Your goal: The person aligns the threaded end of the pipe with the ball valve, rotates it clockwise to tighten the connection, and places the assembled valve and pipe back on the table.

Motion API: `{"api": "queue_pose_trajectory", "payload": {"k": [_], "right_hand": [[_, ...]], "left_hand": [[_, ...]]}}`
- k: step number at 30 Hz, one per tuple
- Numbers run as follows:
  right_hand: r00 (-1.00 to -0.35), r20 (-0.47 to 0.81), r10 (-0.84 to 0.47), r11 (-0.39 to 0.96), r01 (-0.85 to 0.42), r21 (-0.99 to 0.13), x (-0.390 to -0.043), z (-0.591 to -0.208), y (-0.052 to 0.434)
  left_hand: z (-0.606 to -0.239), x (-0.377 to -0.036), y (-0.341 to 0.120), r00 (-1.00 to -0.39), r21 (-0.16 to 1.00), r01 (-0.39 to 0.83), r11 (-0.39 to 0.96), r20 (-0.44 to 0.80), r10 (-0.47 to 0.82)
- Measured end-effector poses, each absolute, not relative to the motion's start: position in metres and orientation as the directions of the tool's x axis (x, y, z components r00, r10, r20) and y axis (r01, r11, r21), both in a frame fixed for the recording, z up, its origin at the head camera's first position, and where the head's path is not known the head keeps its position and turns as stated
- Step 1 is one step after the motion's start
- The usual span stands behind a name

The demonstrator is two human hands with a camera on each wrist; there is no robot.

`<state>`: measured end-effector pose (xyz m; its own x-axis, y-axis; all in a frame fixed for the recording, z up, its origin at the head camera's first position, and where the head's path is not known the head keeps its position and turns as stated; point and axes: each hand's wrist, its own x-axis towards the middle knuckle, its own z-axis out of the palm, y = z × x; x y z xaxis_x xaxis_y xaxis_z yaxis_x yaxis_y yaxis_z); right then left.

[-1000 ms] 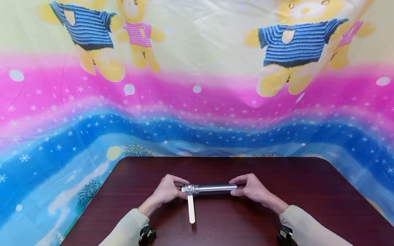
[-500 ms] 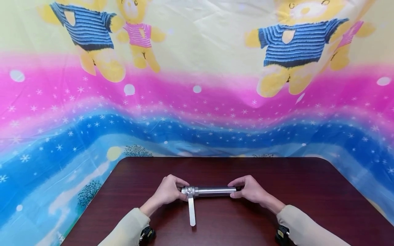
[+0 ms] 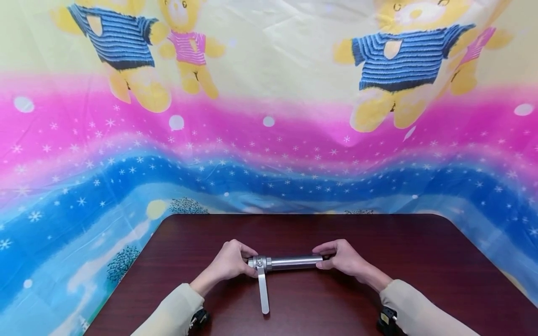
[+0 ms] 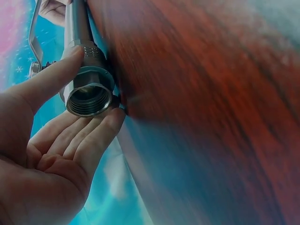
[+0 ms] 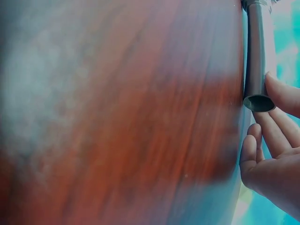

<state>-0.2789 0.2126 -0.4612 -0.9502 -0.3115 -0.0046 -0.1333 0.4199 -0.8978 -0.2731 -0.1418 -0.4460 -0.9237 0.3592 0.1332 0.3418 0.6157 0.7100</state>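
A ball valve (image 3: 260, 263) with a flat silver lever (image 3: 263, 291) is joined to a straight metal pipe (image 3: 294, 262). The assembly lies crosswise at the middle of the table, with the lever pointing towards me. My left hand (image 3: 231, 261) pinches the valve end between thumb and fingers. In the left wrist view, the threaded opening of the valve (image 4: 89, 101) faces the camera. At the other end, my right hand (image 3: 346, 259) holds the pipe tip between thumb and fingers. The pipe's hollow end (image 5: 259, 103) shows in the right wrist view.
The dark reddish-brown table (image 3: 378, 233) has rounded far corners. Behind and beside it hangs a printed cloth (image 3: 269, 140) with bears and snowflakes. A small black device (image 3: 198, 319) sits at the left wrist and another black device (image 3: 386, 321) at the right.
The valve end and its lever have shifted slightly towards me, and the lever tip has swung a little to the right. Both hands keep their grip.
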Motion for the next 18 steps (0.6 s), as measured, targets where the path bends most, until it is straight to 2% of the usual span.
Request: {"api": "queue_pose_trajectory", "payload": {"k": [11, 18], "right_hand": [[-0.945, -0.004, -0.328, 0.329, -0.11, -0.938, -0.278, -0.456, 0.219], [-0.945, 0.041, -0.326, 0.365, -0.165, -0.916, -0.279, -0.439, 0.223]], "left_hand": [[-0.445, -0.269, -0.135, -0.915, 0.682, 0.368, 0.632, 0.143, 0.379], [-0.445, -0.27, -0.136, -0.909, 0.67, 0.388, 0.633, 0.167, 0.381]]}}
